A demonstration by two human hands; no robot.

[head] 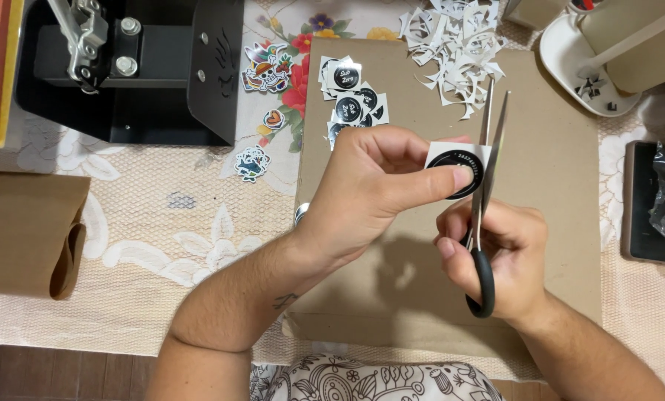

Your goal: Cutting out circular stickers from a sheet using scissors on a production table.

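Left hand (370,189) fingers pinch a round black sticker (457,172) taut as the right hand (496,260), gripping scissors (488,171), trims its white border over cardboard (555,186).

Over the brown cardboard sheet (555,193), the left hand (370,193) pinches a round black sticker on white paper (459,167); the right hand (500,260) holds black-handled steel scissors (487,186), blades parted at the sticker's right edge.

A small white paper square printed with a round black sticker (457,169) is pinched at its left side and held upright above a sheet of brown cardboard. A pair of scissors (485,200) with black handles is held nearly vertical, its slightly parted steel blades set against the square's right edge.
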